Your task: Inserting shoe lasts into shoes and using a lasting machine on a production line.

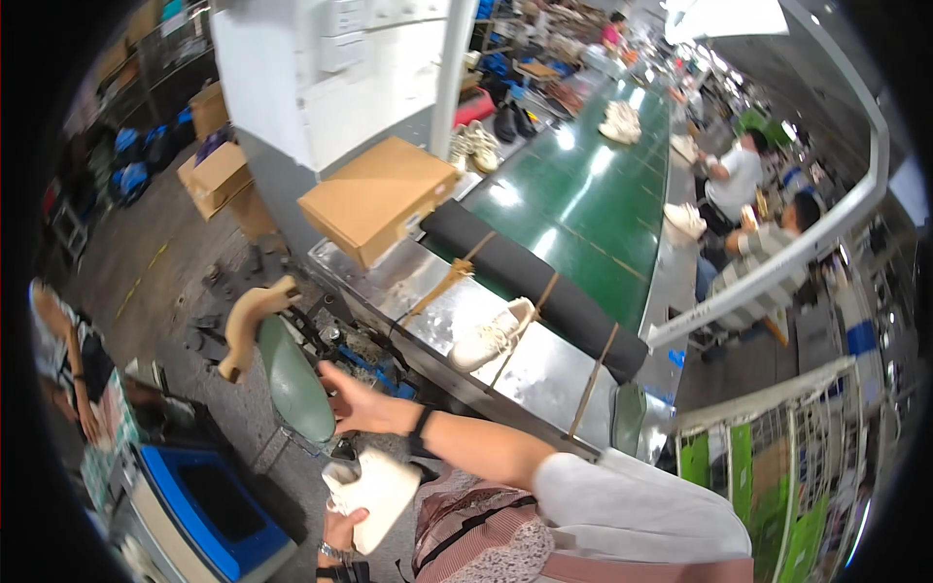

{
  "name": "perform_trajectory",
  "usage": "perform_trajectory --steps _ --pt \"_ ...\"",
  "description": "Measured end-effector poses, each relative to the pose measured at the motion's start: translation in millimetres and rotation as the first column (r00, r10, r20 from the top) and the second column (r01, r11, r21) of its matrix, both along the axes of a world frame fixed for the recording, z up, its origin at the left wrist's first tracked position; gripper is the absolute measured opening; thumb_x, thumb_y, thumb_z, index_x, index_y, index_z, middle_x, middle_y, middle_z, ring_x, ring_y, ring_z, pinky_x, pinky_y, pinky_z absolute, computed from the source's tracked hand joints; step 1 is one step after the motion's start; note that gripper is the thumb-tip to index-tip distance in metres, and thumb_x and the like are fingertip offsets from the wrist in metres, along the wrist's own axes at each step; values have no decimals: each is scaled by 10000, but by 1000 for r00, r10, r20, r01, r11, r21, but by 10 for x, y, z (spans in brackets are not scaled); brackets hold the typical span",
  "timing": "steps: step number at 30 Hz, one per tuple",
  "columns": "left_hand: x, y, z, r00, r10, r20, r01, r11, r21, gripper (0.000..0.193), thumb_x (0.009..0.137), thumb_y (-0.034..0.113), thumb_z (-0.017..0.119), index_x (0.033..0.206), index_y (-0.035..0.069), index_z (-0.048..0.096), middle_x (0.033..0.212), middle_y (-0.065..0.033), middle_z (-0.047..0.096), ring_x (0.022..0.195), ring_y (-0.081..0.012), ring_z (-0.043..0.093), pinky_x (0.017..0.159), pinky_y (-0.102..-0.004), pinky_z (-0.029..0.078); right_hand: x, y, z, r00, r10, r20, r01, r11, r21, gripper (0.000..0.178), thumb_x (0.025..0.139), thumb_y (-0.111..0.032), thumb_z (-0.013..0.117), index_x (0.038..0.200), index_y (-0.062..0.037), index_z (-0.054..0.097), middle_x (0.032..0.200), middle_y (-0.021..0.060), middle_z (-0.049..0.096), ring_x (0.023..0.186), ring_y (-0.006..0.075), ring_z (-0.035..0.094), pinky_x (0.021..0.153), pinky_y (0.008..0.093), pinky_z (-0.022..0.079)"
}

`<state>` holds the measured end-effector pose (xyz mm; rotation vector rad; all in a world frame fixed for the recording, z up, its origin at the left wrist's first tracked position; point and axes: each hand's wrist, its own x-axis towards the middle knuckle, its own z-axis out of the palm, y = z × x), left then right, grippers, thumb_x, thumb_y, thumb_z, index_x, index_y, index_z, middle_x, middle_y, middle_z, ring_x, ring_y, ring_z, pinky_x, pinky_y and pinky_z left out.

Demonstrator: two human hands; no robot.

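Low in the view, my left hand point(342, 531), with a metal wristwatch, is closed on a cream shoe point(387, 496). My right arm reaches across from the right, a black band at its wrist. My right hand point(364, 403) has its fingers apart at the edge of a green chair seat point(296, 384); whether it presses on the seat I cannot tell. A curved wooden backrest point(255, 321) rises behind that seat. On the metal bench to the right lies another cream lace-up shoe point(493, 335), apart from both hands.
A green conveyor belt point(583, 209) runs away, with a dark roller point(530, 287) at its near end. Cream shoes point(619, 122) ride on it. A cardboard box point(379, 194) sits on the bench corner. Two people point(768, 243) sit at right. A blue-topped machine point(209, 505) stands lower left.
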<state>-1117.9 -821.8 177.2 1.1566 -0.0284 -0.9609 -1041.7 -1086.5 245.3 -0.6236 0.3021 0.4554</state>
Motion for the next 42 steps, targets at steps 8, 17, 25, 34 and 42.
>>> perform_trajectory --steps 8,17,25,34,42 --pt "-239 -464 -59 954 -193 230 83 905 417 646 657 60 832 1211 -22 510 1108 -125 647 989 -200 635 873 -326 507 -95 -153 261 958 17 286 -101 955 280 565 972 -449 519 1299 10 485 1141 200 645 933 259 689 838 352 555" --pt "-231 -3065 272 436 -666 605 291 741 605 1144 593 330 927 1451 -40 267 1192 -204 654 1042 -277 677 903 -361 528 -2778 -2325 601 776 -343 529 614 221 -757 847 788 -230 780 1438 61 322 1337 202 528 1259 239 498 1062 368 392" --pt "-175 -4737 -243 161 -741 652 234 671 704 928 576 334 916 1281 -17 427 1035 -200 689 947 -351 679 827 -420 538 -5214 -2940 -513 363 -859 360 -34 -399 -916 794 745 -179 773 1400 4 362 1188 285 613 1097 456 599 905 477 489" --pt "-21 -5103 8 -63 -771 634 273 597 754 628 632 280 863 1112 -18 590 1004 -182 683 908 -356 649 833 -432 503 -5228 -2745 -1201 435 -835 337 -122 -425 -897 810 741 -407 765 1373 -25 432 1261 194 574 1193 373 530 1017 466 417" --pt "-345 -6660 766 -532 -495 687 501 469 727 754 621 204 847 1271 12 516 955 -207 701 887 -392 682 773 -441 523 -4884 -2809 -1145 734 -674 84 -154 -285 -946 740 582 -214 842 1231 -17 546 1176 146 588 1195 336 516 1030 434 385"
